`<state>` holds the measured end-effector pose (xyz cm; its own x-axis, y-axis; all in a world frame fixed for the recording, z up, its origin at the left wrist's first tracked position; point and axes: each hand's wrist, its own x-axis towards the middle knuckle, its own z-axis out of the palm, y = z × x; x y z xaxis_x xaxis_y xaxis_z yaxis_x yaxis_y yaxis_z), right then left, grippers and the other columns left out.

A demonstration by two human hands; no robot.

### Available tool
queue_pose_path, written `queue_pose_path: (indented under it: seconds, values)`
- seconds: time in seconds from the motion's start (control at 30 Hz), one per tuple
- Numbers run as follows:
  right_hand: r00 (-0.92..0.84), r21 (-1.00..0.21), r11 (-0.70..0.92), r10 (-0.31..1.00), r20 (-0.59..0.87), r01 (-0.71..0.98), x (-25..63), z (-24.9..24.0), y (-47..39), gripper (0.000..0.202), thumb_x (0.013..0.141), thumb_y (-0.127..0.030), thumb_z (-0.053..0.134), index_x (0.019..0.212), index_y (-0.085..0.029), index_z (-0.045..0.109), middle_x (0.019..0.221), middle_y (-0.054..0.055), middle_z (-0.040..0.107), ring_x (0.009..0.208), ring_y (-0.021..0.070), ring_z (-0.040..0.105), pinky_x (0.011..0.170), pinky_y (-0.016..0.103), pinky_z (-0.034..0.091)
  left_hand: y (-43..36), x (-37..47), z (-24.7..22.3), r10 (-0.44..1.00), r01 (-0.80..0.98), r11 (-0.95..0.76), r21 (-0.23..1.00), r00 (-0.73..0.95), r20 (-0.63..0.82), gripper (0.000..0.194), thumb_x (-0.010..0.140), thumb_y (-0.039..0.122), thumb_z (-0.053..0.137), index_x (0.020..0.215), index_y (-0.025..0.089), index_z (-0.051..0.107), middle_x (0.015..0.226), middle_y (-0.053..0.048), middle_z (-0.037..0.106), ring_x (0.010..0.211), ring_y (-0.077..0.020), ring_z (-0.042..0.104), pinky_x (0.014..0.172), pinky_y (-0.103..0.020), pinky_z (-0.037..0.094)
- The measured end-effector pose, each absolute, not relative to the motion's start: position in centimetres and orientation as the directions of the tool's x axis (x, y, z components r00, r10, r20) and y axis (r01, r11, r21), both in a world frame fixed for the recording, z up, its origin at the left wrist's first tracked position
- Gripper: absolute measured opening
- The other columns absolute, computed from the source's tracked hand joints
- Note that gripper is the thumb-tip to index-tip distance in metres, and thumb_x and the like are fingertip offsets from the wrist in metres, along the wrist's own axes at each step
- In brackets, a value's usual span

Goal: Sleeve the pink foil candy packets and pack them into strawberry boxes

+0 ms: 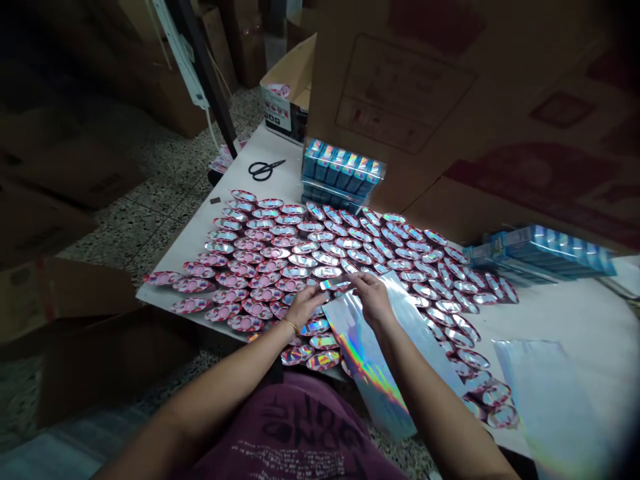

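Many oval red-and-pink packs [248,257] stand close together in rows; many have shiny silver tops, and some at the left show plain pink ones. Over the near rows, a small holographic sticker [334,283] is stretched between my two hands. My left hand [305,308], with a bracelet at the wrist, is closed with its fingertips at the sticker's left end. My right hand [373,297] pinches the other end, its fingertips partly hidden. Under my right forearm a holographic sticker sheet [367,373] lies across the packs and hangs over the table's front edge.
Black scissors [265,171] lie on the white table [235,175] at the back left. Clear-wrapped blue boxes [343,167] stand against a big cardboard carton [400,87], with more blue boxes [545,250] at right. Another holographic sheet [555,393] lies at the right.
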<state>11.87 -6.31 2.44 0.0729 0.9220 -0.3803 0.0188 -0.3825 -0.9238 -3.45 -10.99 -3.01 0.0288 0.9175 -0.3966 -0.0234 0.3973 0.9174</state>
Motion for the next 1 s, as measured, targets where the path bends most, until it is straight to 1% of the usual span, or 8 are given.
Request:
queue_pose_path:
  seconds: [0.1,0.2,0.3,0.4,0.5,0.6,0.77,1.0]
  values:
    - [0.083,-0.879,-0.464,0.877,-0.473,-0.106,9.1,0.8,-6.1,0.022,0.058,-0.037,0.067,0.064,-0.017,0.061,0.053,-0.003,0.055,0.048,0.0089,0.045,0.049,0.023,0.034,-10.3,-4.9,-2.3,0.884,-0.273,0.443,0.854,-0.028,-0.467,0.032,0.066,0.044,0.062,0.076,0.014,0.062,0.068,-0.001,0.060,0.064,-0.0111,0.053,0.063,-0.023,0.041]
    - [0.104,-0.846,-0.508,0.844,-0.527,-0.165,6.1,-0.7,-5.9,0.024,0.056,-0.038,0.068,0.066,-0.017,0.061,0.053,-0.004,0.054,0.047,0.0091,0.045,0.047,0.023,0.033,-9.3,-7.2,-2.9,0.838,-0.295,0.437,0.850,-0.210,-0.504,0.032,0.061,0.045,0.064,0.069,0.014,0.061,0.059,0.002,0.056,0.055,-0.0089,0.049,0.057,-0.021,0.038]
    - [0.146,-0.882,-0.451,0.871,-0.468,-0.138,2.9,-2.5,-4.8,0.026,0.057,-0.040,0.068,0.068,-0.017,0.062,0.058,-0.002,0.057,0.052,0.0104,0.048,0.052,0.023,0.037,-7.6,-10.2,-4.2,0.812,-0.099,0.458,0.883,-0.356,-0.462,0.029,0.066,0.043,0.059,0.067,0.014,0.062,0.053,0.002,0.053,0.052,-0.0096,0.047,0.053,-0.022,0.036]
    - [0.207,-0.955,-0.296,0.936,-0.286,0.018,-0.2,-4.6,-2.7,0.026,0.061,-0.042,0.063,0.068,-0.017,0.063,0.065,-0.001,0.060,0.062,0.0125,0.051,0.062,0.026,0.041,-5.1,-13.0,-5.2,0.839,0.217,0.431,0.876,-0.453,-0.301,0.023,0.072,0.036,0.053,0.068,0.016,0.064,0.059,0.001,0.057,0.060,-0.0121,0.050,0.058,-0.023,0.039]
    - [0.265,-0.947,-0.190,0.957,-0.120,0.257,-2.5,-5.9,-0.3,0.026,0.067,-0.042,0.057,0.069,-0.017,0.064,0.070,0.001,0.061,0.071,0.0156,0.053,0.070,0.028,0.040,-2.4,-14.9,-5.6,0.866,0.497,0.393,0.774,-0.484,-0.129,0.020,0.074,0.030,0.052,0.069,0.017,0.066,0.071,-0.003,0.061,0.073,-0.0148,0.053,0.070,-0.025,0.040]
    - [0.309,-0.845,-0.182,0.951,-0.021,0.503,-3.6,-6.4,1.3,0.022,0.071,-0.037,0.054,0.069,-0.018,0.065,0.077,0.005,0.062,0.080,0.0187,0.051,0.074,0.030,0.036,-0.4,-15.7,-5.9,0.881,0.668,0.392,0.633,-0.471,-0.048,0.019,0.076,0.029,0.052,0.071,0.018,0.067,0.079,-0.005,0.061,0.083,-0.0173,0.053,0.078,-0.027,0.039]
    - [0.306,-0.655,-0.224,0.952,0.011,0.722,-4.3,-6.7,1.9,0.021,0.076,-0.033,0.050,0.073,-0.020,0.066,0.087,0.008,0.061,0.090,0.0239,0.046,0.074,0.035,0.030,0.6,-15.4,-6.5,0.898,0.794,0.404,0.454,-0.438,-0.034,0.020,0.077,0.034,0.052,0.076,0.021,0.067,0.089,-0.007,0.058,0.090,-0.0210,0.050,0.078,-0.032,0.037]
    - [0.271,-0.564,-0.249,0.961,-0.046,0.787,-4.6,-6.5,2.8,0.017,0.072,-0.029,0.054,0.082,-0.018,0.061,0.090,0.009,0.059,0.090,0.0263,0.047,0.076,0.039,0.031,1.0,-15.2,-6.5,0.874,0.781,0.442,0.442,-0.486,-0.014,0.016,0.074,0.031,0.057,0.084,0.020,0.060,0.093,-0.007,0.055,0.094,-0.0225,0.048,0.079,-0.033,0.035]
